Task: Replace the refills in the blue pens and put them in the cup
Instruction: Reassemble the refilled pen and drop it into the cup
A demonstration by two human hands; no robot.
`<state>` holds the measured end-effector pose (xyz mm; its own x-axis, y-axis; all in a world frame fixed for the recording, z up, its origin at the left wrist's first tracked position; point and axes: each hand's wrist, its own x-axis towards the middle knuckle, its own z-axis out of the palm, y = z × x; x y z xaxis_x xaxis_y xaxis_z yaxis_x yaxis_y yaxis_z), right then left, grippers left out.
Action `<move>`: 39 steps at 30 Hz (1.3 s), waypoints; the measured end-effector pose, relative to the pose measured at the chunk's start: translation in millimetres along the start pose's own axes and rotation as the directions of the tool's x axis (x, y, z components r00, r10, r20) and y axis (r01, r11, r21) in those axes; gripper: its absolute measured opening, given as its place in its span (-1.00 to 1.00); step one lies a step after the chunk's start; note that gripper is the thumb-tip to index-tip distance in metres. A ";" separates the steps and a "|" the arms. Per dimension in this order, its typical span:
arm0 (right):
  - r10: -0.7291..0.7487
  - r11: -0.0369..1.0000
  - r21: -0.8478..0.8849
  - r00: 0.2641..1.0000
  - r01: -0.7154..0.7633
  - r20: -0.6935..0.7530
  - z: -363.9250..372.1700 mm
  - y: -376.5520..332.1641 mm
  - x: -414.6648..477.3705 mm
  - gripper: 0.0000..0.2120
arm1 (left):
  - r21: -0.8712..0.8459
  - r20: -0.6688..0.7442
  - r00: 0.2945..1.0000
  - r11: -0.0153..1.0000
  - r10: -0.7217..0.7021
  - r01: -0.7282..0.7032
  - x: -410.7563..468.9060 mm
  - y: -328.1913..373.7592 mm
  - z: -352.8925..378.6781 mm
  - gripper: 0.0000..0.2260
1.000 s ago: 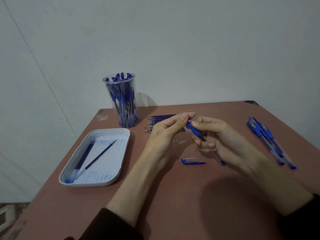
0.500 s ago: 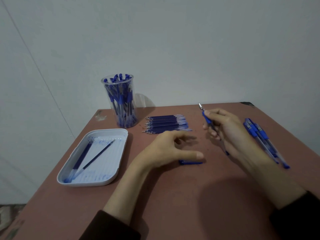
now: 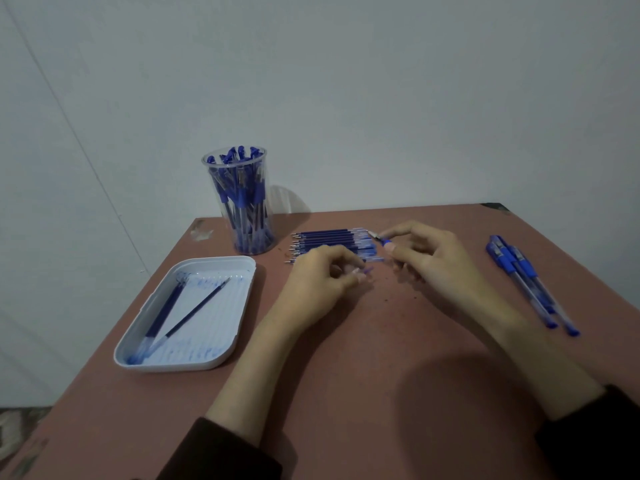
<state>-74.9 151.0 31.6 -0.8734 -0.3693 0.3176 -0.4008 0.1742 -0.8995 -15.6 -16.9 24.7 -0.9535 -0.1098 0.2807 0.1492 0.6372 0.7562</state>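
Observation:
My right hand (image 3: 433, 261) grips a blue pen (image 3: 382, 240) with its metal tip pointing left, just above the right end of a row of new blue refills (image 3: 329, 242). My left hand (image 3: 318, 285) is curled in front of the refills and pinches a small blue pen cap (image 3: 367, 270) at its fingertips; most of the cap is hidden. A clear cup (image 3: 239, 206) full of blue pens stands at the back left of the brown table (image 3: 381, 375).
A white tray (image 3: 239, 327) at the left holds two used refills (image 3: 180, 306) and ink smears. Three capped blue pens (image 3: 519, 275) lie at the right edge. The wall runs close behind the table.
My left hand has picked the cap up from the table and moved towards the refills. My right hand has lowered the pen and swung its tip leftwards, near my left hand.

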 end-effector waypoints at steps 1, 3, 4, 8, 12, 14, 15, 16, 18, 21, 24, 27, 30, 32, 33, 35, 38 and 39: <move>-0.044 0.998 -0.050 0.999 0.045 0.013 0.1 1.5 0.3 -0.86 | -0.048 -0.058 0.998 0.999 -0.021 0.018 1.0 -1.4 -0.4 -0.85; -0.109 0.982 -0.155 0.994 0.110 0.018 -0.4 3.5 0.8 -0.82 | -0.154 -0.096 0.995 0.988 -0.040 0.024 2.0 -2.5 -1.5 -0.78; -0.131 0.970 -0.203 0.991 0.132 0.020 -0.3 4.0 0.7 -0.80 | -0.196 -0.091 0.995 0.980 -0.038 0.020 1.3 -1.3 -2.3 -0.77; -0.177 0.944 -0.277 0.984 0.178 0.027 1.6 3.3 -1.0 -0.71 | -0.287 -0.055 0.998 0.958 -0.030 0.013 -0.3 2.6 -2.5 -0.80; -0.203 0.940 -0.277 0.979 0.198 0.011 -1.0 0.9 -3.1 -0.73 | -0.352 -0.053 0.998 0.936 -0.042 0.021 0.3 4.1 -3.0 -0.81; -0.206 0.938 -0.285 0.979 0.197 -0.002 -2.2 0.7 -3.2 -0.74 | -0.372 -0.066 0.996 0.928 -0.058 0.029 0.6 4.2 -4.2 -0.82; -0.206 0.935 -0.296 0.979 0.195 -0.005 -2.3 0.8 -3.1 -0.74 | -0.384 -0.069 0.996 0.923 -0.062 0.030 0.7 4.2 -4.6 -0.82; -0.208 0.929 -0.313 0.978 0.196 -0.004 -2.3 0.9 -2.9 -0.73 | -0.393 -0.071 0.995 0.919 -0.064 0.031 0.5 4.4 -5.0 -0.82; -0.225 0.912 -0.349 0.974 0.213 0.007 -1.6 1.2 -2.8 -0.73 | -0.394 -0.071 0.996 0.919 -0.062 0.030 0.2 5.2 -5.3 -0.83; -0.245 0.873 -0.425 0.969 0.239 0.042 0.3 2.4 -4.4 -0.79 | -0.349 -0.036 0.998 0.937 -0.050 0.034 -1.1 6.9 -4.6 -0.82; -0.245 0.833 -0.492 0.966 0.254 0.084 1.6 2.9 -6.0 -0.80 | -0.293 -0.015 0.999 0.956 -0.037 0.031 -0.5 5.4 -3.1 -0.80; -0.234 0.848 -0.466 0.967 0.252 0.098 1.7 0.2 -6.4 -0.80 | -0.287 -0.021 0.998 0.957 -0.053 0.045 0.1 4.9 -2.8 -0.78; -0.210 0.849 -0.469 0.969 0.245 0.127 -0.1 -1.9 -7.1 -0.85 | -0.251 -0.027 0.999 0.967 -0.046 0.038 -1.3 5.2 -3.8 -0.82; -0.191 0.829 -0.506 0.971 0.238 0.145 -1.1 -3.3 -7.8 -0.87 | -0.214 -0.019 0.999 0.976 -0.040 0.035 -2.2 5.1 -4.4 -0.84; -0.186 0.826 -0.512 0.971 0.236 0.148 -1.6 -3.7 -8.2 -0.88 | -0.208 -0.010 0.999 0.977 -0.039 0.036 -2.4 4.9 -4.7 -0.83; -0.183 0.831 -0.504 0.971 0.235 0.151 -2.3 -4.6 -8.5 -0.88 | -0.211 0.011 0.999 0.976 -0.043 0.044 -2.2 4.7 -5.6 -0.80; -0.188 0.842 -0.485 0.971 0.236 0.146 -3.0 -6.3 -8.5 -0.85 | -0.246 0.025 0.998 0.967 -0.054 0.058 -2.4 5.3 -7.1 -0.80; -0.194 0.845 -0.479 0.971 0.239 0.143 -3.4 -7.0 -8.5 -0.81 | -0.275 0.021 0.998 0.959 -0.059 0.063 -2.4 5.5 -7.4 -0.82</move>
<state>-65.6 156.0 36.2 -0.7306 -0.5225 0.4397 -0.6798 0.4961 -0.5401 -10.6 -18.7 32.6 -0.9660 -0.1310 0.2228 0.1554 0.3945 0.9057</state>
